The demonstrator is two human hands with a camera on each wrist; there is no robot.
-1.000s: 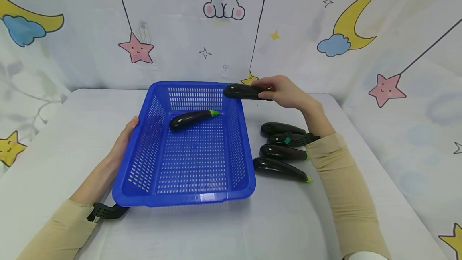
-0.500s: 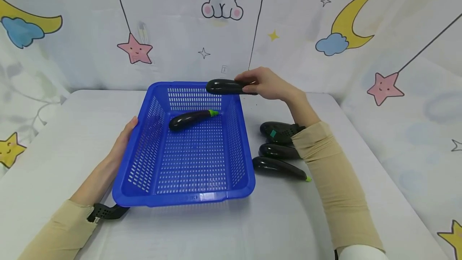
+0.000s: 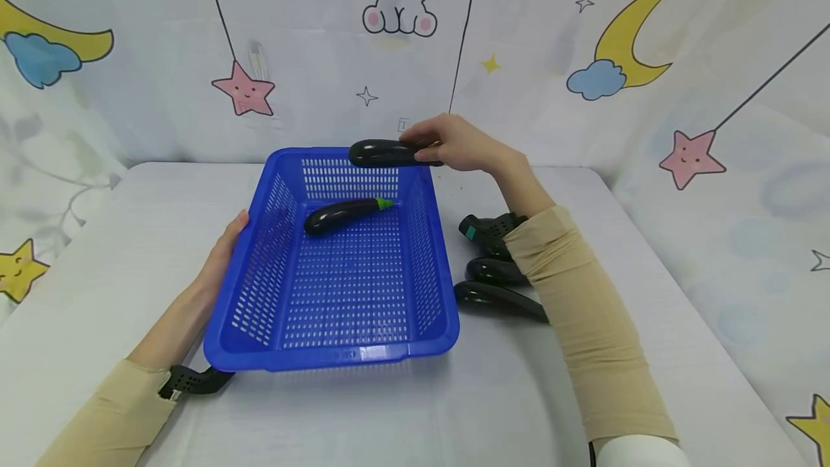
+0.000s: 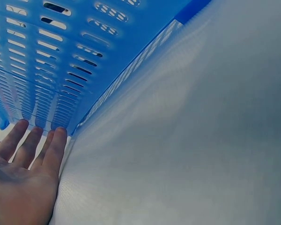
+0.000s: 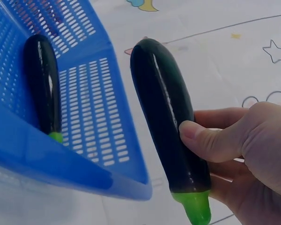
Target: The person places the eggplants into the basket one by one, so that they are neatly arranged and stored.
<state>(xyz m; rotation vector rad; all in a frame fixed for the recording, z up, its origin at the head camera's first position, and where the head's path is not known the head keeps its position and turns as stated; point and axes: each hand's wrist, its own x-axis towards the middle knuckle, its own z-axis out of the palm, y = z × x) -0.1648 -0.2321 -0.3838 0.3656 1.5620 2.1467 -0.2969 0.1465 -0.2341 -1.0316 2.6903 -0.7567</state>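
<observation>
Eggplant (image 3: 382, 153) pinched in right fingers (image 5: 220, 118), near the far end of the blue basket (image 3: 305, 359), long axis crosswise, blunt end reaching left of the fingers; left fingers (image 4: 59, 145) straight, against the basket's left side

A person's creased tan sleeves (image 3: 593, 330), bare hands (image 3: 457, 144), black perforated wrist straps (image 3: 194, 380), a teal square (image 3: 470, 233) on the right one, a white band (image 3: 638, 452), possibly a cuff, at the right sleeve's near end, a thin black strip (image 3: 592, 454) alongside.
</observation>
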